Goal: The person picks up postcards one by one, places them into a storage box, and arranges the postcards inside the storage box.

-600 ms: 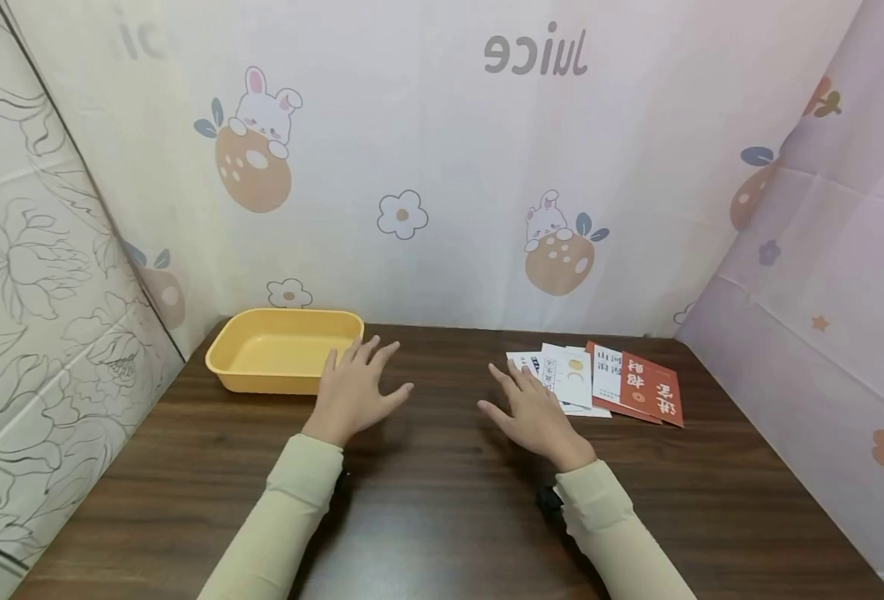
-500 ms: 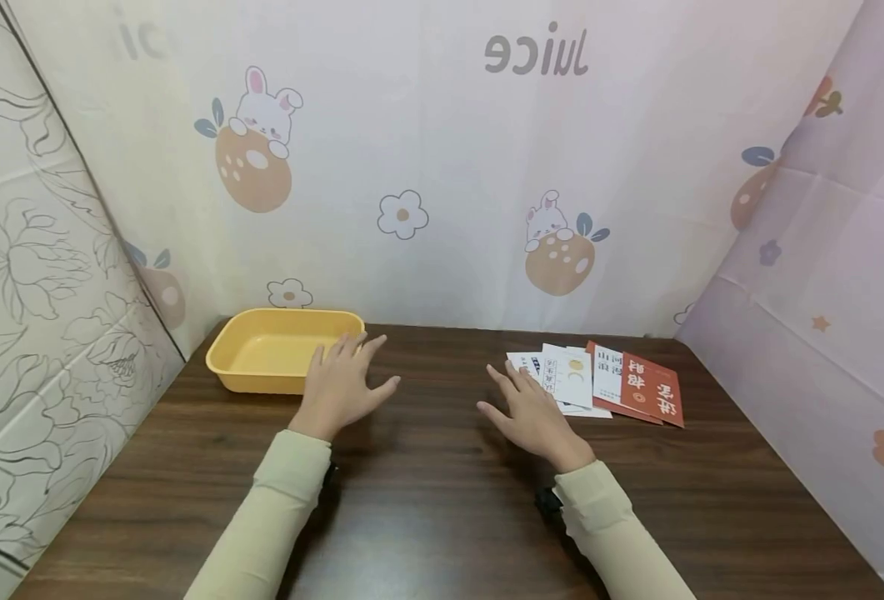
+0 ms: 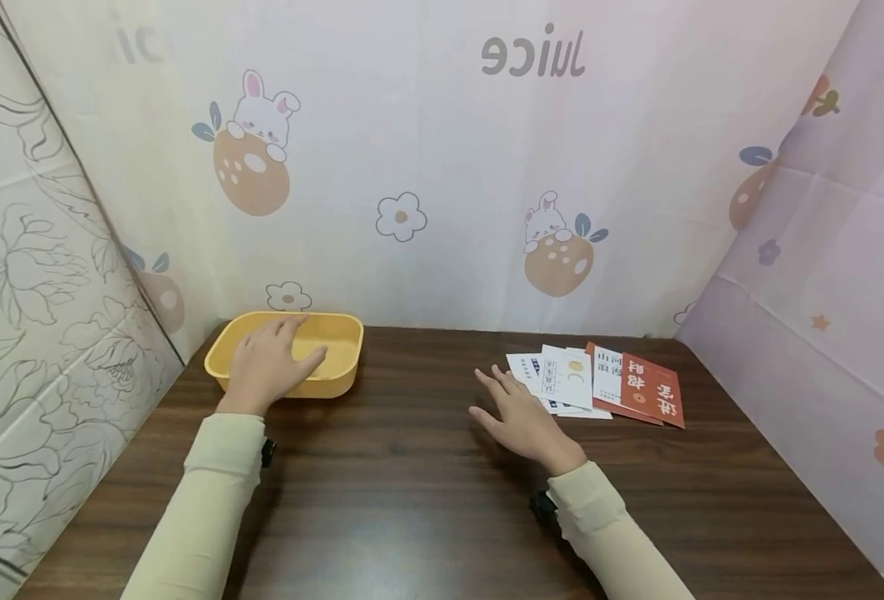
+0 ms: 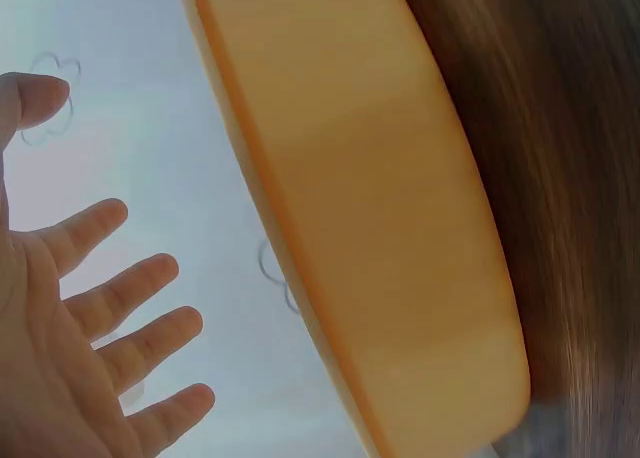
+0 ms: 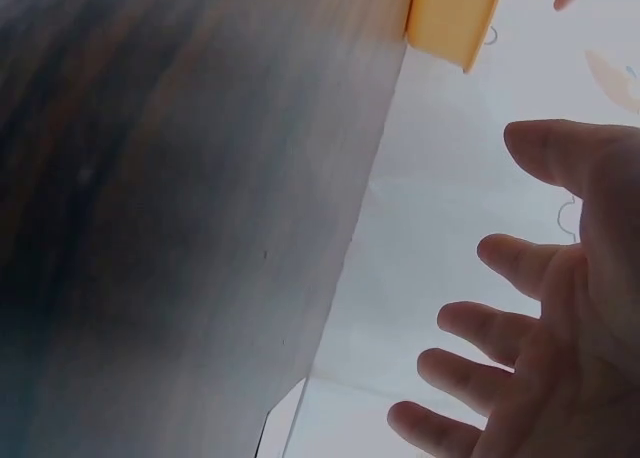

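My left hand (image 3: pixel 267 364) hovers above the near side of a yellow plastic basin (image 3: pixel 342 350), its fingers spread and holding nothing. In the left wrist view the basin's outer wall (image 4: pixel 370 208) stands apart from the fingers. My right hand (image 3: pixel 524 421) is held over the table with spread fingers, just left of a fanned group of paper cards. White printed cards (image 3: pixel 569 375) lie at the left of that group, and red cards (image 3: pixel 650 387) with white characters lie at its right. The right hand grips nothing.
A dark wood-grain table (image 3: pixel 389 500) carries the basin at the back left and the cards at the back right. A printed fabric curtain (image 3: pixel 427 125) closes off the back, and further patterned fabric hangs at both sides.
My left hand has moved left, from the basin's right end to over its near side. The right hand has shifted slightly left and down. Basin and cards stay in place.
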`<state>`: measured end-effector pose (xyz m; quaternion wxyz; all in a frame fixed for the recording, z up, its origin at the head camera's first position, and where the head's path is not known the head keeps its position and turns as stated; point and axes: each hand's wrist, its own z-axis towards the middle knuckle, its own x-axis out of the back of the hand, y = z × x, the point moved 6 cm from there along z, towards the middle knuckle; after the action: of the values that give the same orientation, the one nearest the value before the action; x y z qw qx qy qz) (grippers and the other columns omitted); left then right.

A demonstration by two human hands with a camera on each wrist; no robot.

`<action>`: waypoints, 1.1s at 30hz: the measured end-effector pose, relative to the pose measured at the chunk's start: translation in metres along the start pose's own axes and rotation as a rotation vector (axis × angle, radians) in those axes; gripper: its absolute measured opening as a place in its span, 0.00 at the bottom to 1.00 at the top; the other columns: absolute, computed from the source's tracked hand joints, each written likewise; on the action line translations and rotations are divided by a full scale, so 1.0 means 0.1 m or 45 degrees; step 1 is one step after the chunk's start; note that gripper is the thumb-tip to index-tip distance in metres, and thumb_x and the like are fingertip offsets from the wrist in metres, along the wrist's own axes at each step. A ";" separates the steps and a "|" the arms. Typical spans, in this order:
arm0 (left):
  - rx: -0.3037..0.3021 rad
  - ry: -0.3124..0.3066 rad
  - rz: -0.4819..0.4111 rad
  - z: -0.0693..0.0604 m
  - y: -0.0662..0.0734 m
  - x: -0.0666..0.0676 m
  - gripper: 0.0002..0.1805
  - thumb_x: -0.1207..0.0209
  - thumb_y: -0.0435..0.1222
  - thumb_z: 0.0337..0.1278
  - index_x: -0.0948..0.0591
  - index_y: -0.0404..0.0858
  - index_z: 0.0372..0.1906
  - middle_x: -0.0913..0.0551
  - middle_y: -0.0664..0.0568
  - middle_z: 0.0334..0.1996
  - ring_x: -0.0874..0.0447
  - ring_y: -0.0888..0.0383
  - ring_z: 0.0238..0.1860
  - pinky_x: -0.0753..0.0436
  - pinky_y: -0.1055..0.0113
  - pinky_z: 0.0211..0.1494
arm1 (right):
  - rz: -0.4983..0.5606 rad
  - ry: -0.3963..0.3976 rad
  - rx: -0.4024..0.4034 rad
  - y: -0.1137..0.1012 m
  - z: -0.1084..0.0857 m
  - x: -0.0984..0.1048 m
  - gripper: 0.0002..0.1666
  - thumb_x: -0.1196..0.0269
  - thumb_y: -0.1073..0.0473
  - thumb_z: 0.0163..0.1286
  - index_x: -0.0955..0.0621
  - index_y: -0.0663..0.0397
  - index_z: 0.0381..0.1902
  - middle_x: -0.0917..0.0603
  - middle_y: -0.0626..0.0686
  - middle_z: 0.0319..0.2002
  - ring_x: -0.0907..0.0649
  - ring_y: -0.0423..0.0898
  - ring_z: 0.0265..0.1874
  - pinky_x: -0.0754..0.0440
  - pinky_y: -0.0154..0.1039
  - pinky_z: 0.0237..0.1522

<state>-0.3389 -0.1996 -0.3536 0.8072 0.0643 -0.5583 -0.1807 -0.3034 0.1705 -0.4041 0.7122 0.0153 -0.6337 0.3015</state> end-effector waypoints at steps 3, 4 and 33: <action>0.035 -0.012 -0.011 0.02 -0.14 0.06 0.39 0.47 0.61 0.66 0.30 0.39 0.72 0.29 0.34 0.66 0.31 0.32 0.63 0.33 0.34 0.64 | 0.018 0.003 0.013 -0.04 0.02 -0.01 0.39 0.42 0.43 0.75 0.36 0.53 0.77 0.39 0.65 0.75 0.38 0.66 0.72 0.37 0.65 0.68; 0.050 -0.014 -0.007 0.03 -0.19 0.08 0.39 0.48 0.61 0.66 0.30 0.38 0.71 0.29 0.33 0.66 0.32 0.32 0.64 0.33 0.34 0.64 | 0.024 0.007 0.019 -0.06 0.02 -0.01 0.39 0.41 0.43 0.75 0.36 0.54 0.77 0.39 0.65 0.74 0.37 0.65 0.72 0.36 0.65 0.68; 0.355 -0.161 -0.132 0.00 -1.22 0.11 0.36 0.50 0.41 0.68 0.40 0.21 0.71 0.37 0.20 0.64 0.38 0.25 0.64 0.34 0.30 0.63 | 0.039 -0.088 0.071 -0.33 0.17 -0.18 0.37 0.42 0.45 0.76 0.35 0.52 0.76 0.38 0.62 0.74 0.37 0.63 0.72 0.37 0.59 0.71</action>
<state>-0.3620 -0.3162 -0.3812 0.7431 0.1929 -0.6237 -0.1467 -0.3040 0.1294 -0.4048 0.6844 0.0357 -0.6495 0.3293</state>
